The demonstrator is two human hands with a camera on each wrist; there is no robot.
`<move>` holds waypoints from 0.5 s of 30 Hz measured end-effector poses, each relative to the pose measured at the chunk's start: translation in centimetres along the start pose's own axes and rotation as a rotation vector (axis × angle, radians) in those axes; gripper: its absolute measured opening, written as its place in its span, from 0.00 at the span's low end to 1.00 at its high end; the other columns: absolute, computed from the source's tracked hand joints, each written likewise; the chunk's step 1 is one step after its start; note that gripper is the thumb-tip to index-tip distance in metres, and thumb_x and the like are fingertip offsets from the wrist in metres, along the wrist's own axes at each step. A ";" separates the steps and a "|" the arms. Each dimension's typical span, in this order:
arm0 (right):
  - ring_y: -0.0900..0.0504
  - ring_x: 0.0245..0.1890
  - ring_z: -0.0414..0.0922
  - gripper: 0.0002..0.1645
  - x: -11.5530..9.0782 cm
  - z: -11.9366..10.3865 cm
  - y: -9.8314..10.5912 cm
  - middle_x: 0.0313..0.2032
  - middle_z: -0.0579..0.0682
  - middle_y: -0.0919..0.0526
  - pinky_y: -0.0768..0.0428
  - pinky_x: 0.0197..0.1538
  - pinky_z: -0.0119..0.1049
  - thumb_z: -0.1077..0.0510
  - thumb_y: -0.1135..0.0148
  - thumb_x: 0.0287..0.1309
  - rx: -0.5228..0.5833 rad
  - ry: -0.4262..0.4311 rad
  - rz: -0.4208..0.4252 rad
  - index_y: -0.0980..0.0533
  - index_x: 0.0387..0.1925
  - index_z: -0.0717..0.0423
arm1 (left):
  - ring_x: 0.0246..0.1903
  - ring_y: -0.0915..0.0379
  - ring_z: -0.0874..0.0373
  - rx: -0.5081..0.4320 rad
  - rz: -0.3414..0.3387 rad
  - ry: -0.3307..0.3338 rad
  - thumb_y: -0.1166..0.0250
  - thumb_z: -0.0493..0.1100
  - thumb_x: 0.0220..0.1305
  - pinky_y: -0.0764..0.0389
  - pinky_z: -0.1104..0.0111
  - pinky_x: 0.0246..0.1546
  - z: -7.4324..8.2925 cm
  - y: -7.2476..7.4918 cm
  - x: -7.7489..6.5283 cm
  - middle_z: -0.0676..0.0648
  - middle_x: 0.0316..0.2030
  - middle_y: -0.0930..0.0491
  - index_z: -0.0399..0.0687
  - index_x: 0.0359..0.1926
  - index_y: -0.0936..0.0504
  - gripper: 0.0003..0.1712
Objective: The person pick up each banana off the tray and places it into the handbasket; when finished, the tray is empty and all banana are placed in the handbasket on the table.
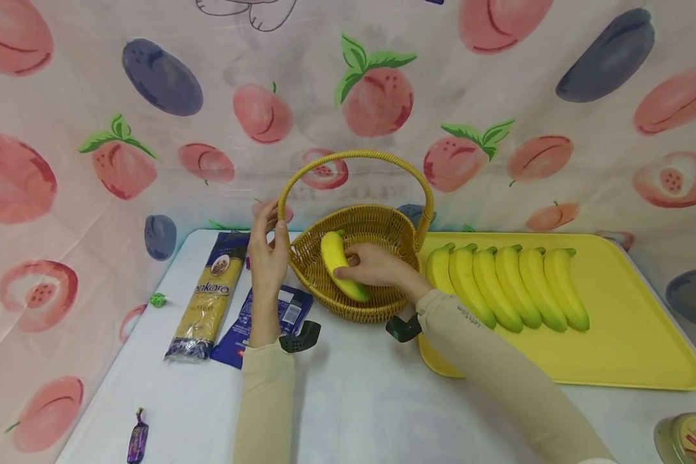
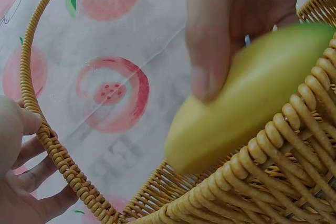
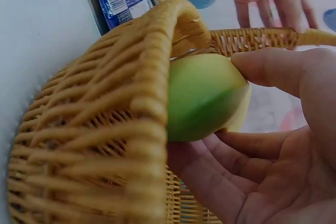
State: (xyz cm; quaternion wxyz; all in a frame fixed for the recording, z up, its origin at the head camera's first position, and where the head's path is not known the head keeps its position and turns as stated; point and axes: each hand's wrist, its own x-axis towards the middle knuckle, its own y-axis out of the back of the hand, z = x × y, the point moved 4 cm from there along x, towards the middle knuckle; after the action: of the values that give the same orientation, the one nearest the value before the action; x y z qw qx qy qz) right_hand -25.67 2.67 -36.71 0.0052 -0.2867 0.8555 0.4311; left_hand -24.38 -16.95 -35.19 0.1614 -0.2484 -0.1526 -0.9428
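Observation:
My right hand (image 1: 374,264) holds a yellow banana (image 1: 330,254) with a green end, thumb on one side and fingers on the other. It lies within the rim of a heart-shaped wicker basket (image 1: 362,314) in the head view. The green end (image 3: 199,103) shows close by the woven rim in the right wrist view. At the basket's left side, my left hand (image 1: 269,254) grips the base of the tall arched handle (image 1: 356,154). Its thumb is in front of the handle (image 2: 60,156) and its fingers are behind.
Several bananas (image 1: 507,290) lie in a row on a yellow tray (image 1: 632,328) to the right. On the left are a pasta packet (image 1: 205,303), a blue packet (image 1: 255,328), a purple-wrapped candy (image 1: 138,441) and a small green ball (image 1: 158,299). A jar (image 1: 693,438) stands near right.

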 end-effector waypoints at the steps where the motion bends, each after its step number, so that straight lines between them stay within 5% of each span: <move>1: 0.23 0.34 0.42 0.30 0.3 -0.2 -0.2 0.37 0.49 0.19 0.24 0.39 0.34 0.40 0.41 0.58 -0.010 -0.001 -0.016 0.26 0.54 0.55 | 0.54 0.28 0.50 0.001 -0.001 0.000 0.49 0.44 0.72 0.24 0.48 0.50 0.0 0.0 0.0 0.43 0.54 0.27 0.60 0.63 0.30 0.21; 4: 0.25 0.29 0.41 0.26 1.1 -0.9 -0.6 0.32 0.48 0.21 0.27 0.34 0.32 0.41 0.42 0.59 -0.052 0.003 -0.058 0.25 0.50 0.55 | 0.54 0.29 0.50 -0.001 -0.002 -0.001 0.49 0.45 0.72 0.24 0.47 0.50 -0.1 0.0 0.1 0.43 0.54 0.27 0.60 0.63 0.30 0.21; 11: 0.26 0.32 0.42 0.31 2.4 -2.1 -1.5 0.41 0.51 0.21 0.26 0.37 0.33 0.40 0.41 0.57 -0.110 -0.033 -0.137 0.26 0.53 0.59 | 0.55 0.29 0.51 0.009 -0.002 0.011 0.50 0.44 0.72 0.25 0.47 0.52 -0.2 0.0 0.0 0.43 0.54 0.26 0.62 0.63 0.30 0.21; 15: 0.27 0.28 0.42 0.25 3.0 -2.7 -2.0 0.33 0.50 0.24 0.25 0.33 0.34 0.41 0.39 0.55 -0.099 -0.047 -0.174 0.26 0.42 0.58 | 0.56 0.29 0.50 0.001 -0.001 0.009 0.50 0.44 0.72 0.26 0.47 0.52 -0.2 -0.1 0.1 0.43 0.54 0.27 0.62 0.63 0.30 0.21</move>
State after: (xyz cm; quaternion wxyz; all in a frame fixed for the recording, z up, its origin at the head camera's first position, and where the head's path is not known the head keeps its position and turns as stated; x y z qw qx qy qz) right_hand -26.54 -1.68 -37.28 0.0485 -0.3497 0.8047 0.4772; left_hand -24.58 -17.00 -35.35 0.1616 -0.2440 -0.1523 -0.9440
